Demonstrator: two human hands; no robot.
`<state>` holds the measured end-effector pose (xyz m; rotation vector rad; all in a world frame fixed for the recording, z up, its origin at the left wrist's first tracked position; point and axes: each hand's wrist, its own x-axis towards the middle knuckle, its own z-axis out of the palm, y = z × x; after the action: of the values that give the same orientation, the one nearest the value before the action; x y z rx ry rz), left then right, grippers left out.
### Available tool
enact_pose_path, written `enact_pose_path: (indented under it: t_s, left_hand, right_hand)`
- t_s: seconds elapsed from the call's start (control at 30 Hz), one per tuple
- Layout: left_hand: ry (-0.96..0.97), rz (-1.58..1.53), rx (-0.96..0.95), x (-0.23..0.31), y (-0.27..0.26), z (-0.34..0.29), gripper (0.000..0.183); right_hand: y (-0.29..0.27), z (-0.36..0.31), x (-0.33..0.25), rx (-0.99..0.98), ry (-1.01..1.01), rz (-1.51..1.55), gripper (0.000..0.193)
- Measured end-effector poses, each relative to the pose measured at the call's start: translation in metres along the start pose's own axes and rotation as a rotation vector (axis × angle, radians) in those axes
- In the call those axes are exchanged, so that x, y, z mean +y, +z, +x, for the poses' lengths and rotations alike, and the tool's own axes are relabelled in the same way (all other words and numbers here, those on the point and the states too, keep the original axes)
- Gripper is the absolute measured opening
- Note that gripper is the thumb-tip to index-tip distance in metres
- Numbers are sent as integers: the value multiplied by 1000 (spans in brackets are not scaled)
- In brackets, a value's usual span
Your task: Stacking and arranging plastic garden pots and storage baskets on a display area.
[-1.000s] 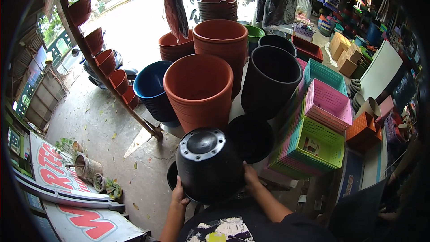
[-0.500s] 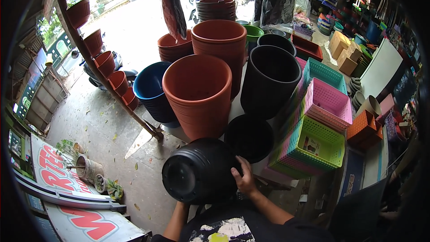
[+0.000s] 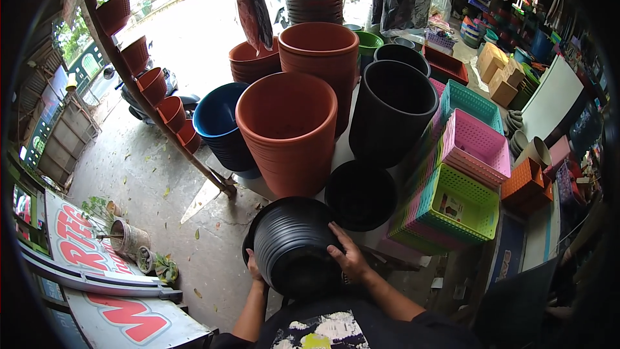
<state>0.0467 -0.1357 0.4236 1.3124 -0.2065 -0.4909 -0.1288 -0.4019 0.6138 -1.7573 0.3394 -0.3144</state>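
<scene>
Left hand (image 3: 256, 267) and right hand (image 3: 350, 257), fingers gripping opposite sides, seemingly balance a round, ribbed black plastic pot (image 3: 294, 239) by the white worktop's (image 3: 342, 151) near edge.

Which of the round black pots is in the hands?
The glossy, ribbed black round plastic-looking pot, tilted between the left hand and right hand; the other black pots beyond it stand upright, unheld.

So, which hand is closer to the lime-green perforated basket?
The right hand, holding the right side of the ribbed black plant pot, lower left of the lime-green perforated basket. The left hand, at the pot's left side, is farther.
</scene>
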Motion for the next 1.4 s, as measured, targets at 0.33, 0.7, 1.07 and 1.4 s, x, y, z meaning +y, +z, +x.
enact_pose_path:
  t_s: [0.33,0.7,1.07,1.4]
  left_hand:
    - [-200,-120,214,44,27,-4,72]
    - [-158,-42,29,87,65,-2,62]
    - [622,927,-425,198,173,-13,23]
    - [1071,1186,-642,173,191,-17,22]
  right_hand:
    - [7,17,18,133,55,143,62]
    - [-38,7,30,386,60,40,53]
    - [-81,-7,-2,326,188,500,67]
    - [-102,2,6,549,130,570,58]
